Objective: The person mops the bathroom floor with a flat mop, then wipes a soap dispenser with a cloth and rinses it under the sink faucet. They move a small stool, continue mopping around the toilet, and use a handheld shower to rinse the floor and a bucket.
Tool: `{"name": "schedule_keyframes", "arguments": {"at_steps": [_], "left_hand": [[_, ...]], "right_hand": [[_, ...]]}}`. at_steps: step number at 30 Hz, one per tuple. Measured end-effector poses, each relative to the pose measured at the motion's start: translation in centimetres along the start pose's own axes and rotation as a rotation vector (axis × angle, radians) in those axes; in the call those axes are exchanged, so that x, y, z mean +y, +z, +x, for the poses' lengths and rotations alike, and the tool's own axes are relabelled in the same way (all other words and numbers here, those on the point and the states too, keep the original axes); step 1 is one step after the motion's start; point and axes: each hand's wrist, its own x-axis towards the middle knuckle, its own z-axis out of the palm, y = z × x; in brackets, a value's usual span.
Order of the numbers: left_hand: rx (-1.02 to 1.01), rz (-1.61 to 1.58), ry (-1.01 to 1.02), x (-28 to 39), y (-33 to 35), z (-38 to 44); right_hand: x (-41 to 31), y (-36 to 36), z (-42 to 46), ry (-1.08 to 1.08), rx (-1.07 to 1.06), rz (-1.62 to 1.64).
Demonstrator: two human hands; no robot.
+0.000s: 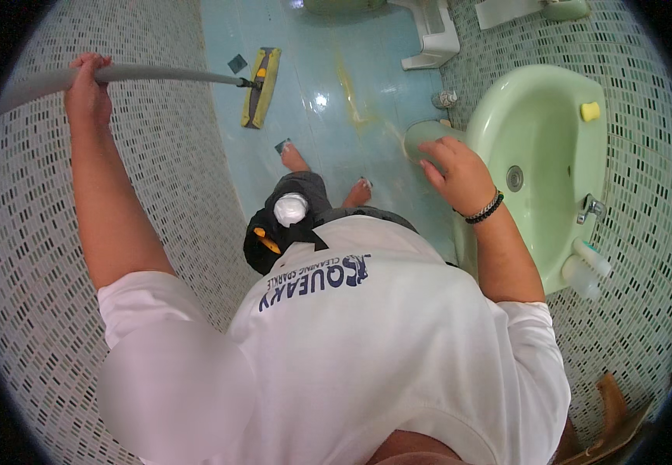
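Observation:
My left hand [88,90] grips the grey handle [164,72] of a flat mop, arm stretched out toward the tiled wall on the left. The mop's head [262,87], with a yellow-edged pad, lies on the light blue floor [307,52] ahead of my feet. Beside the green washbasin [545,122], my right hand [461,177] hangs with fingers apart and nothing in it. Past its fingertips shows a green base [420,136] low under the basin. Yellow liquid [344,87] streaks the wet floor to the right of the mop head.
A white plastic stool [437,38] and a can [444,99] stand along the right wall. On the basin are a yellow sponge [590,111], a metal faucet [592,209] and bottles [580,276]. A black pouch [263,235] hangs at my waist. Mosaic walls [155,139] rise on both sides.

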Motion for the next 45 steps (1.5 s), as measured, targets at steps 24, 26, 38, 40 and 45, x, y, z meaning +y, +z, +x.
{"name": "schedule_keyframes", "arguments": {"at_steps": [24, 26, 38, 40, 45], "left_hand": [[-0.305, -0.076, -0.074, -0.5, 0.0, 16.7], [-0.336, -0.056, -0.076, -0.7, 1.1, 16.9], [-0.435, -0.113, -0.040, -0.9, 4.8, 16.1], [-0.444, -0.143, -0.048, -0.4, 5.9, 15.3], [-0.432, -0.167, -0.027, 2.8, 9.3, 13.3]], "right_hand": [[0.3, 1.2, 4.3, 0.515, 0.246, -0.734], [0.5, 1.4, 4.0, 0.520, 0.257, -0.741], [0.6, 1.6, 4.0, 0.539, 0.299, -0.739], [1.0, 1.6, 3.9, 0.543, 0.307, -0.736], [0.6, 1.2, 3.7, 0.552, 0.276, -0.699]]}}
